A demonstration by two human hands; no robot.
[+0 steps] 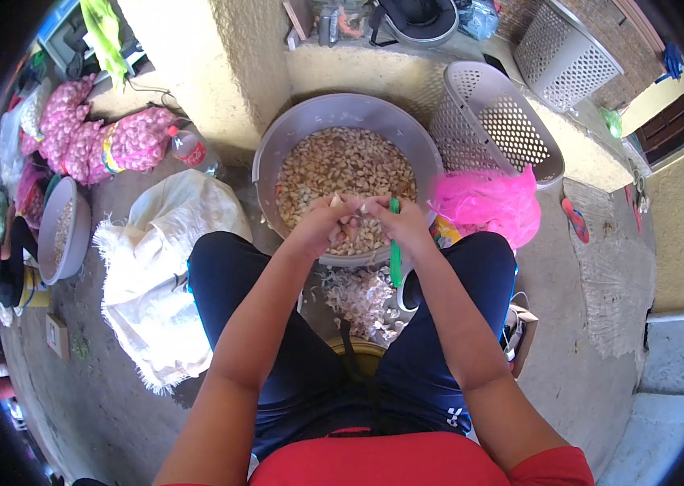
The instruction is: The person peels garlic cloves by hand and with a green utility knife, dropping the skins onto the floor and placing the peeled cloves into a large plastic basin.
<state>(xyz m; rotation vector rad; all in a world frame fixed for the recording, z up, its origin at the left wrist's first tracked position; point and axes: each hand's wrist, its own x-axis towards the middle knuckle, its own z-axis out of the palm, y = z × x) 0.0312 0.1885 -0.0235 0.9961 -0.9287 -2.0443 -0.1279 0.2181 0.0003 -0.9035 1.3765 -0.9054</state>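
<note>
Over the near part of a large grey basin (pixel 267 174), my two hands meet at the fingertips. My left hand (pixel 324 227) is closed around a few pale garlic cloves (pixel 337 201). My right hand (pixel 408 225) grips a knife by its green handle (pixel 395 263), which points down toward my legs; the blade is hidden. Between the fingertips of both hands is a small whitish piece, probably a clove. Many peeled garlic cloves (pixel 350 158) fill the basin. Papery garlic skins (pixel 362 300) lie on the ground between my feet.
A bright pink plastic bag (pixel 492 206) and a grey perforated basket (pixel 471 109) stand right of the basin. At left are a white woven sack (pixel 156 275), a cola bottle (pixel 190 150), pink net bags of garlic (pixel 135 142) and another basin (pixel 75 243), with a person beside it.
</note>
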